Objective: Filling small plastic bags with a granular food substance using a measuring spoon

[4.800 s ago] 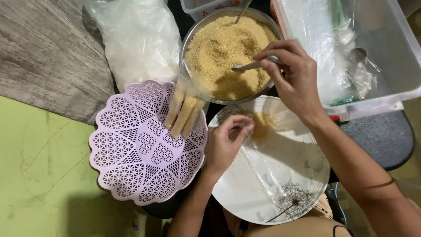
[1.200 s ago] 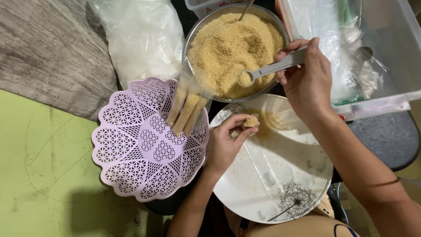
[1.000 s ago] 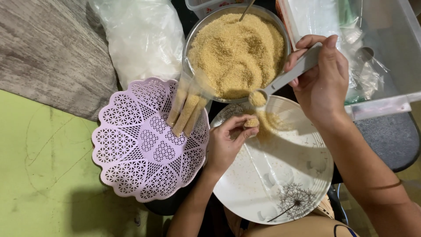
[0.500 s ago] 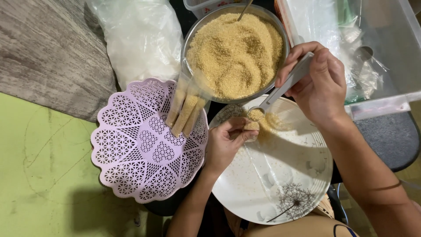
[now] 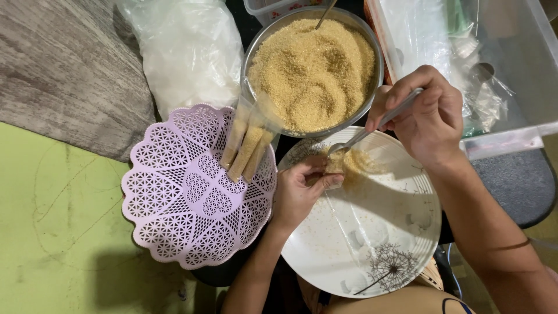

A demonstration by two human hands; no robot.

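Note:
My right hand [image 5: 427, 113] grips a metal spoon [image 5: 372, 129] whose bowl tips into a small clear plastic tube [image 5: 332, 168] held upright by my left hand [image 5: 302, 189] over a white plate [image 5: 360, 244]. Brown granules [image 5: 360, 166] lie spilled on the plate beside the tube. A round metal bowl [image 5: 251, 64] full of the same brown granules [image 5: 311, 70] sits just behind. A lilac lattice basket [image 5: 186, 197] at the left holds three filled narrow tubes [image 5: 247, 148] leaning on its rim.
A white plastic bag [image 5: 186, 49] lies behind the basket. A clear plastic bin [image 5: 511, 75] with bags stands at the right. A second spoon handle [image 5: 325, 13] sticks out of the bowl. Green floor [image 5: 52, 232] at left, grey mat [image 5: 58, 70] behind it.
My right hand scooped granules from the metal bowl, carried the spoon over the plate and tilted it into the tube in my left hand. More granules lie on the plate.

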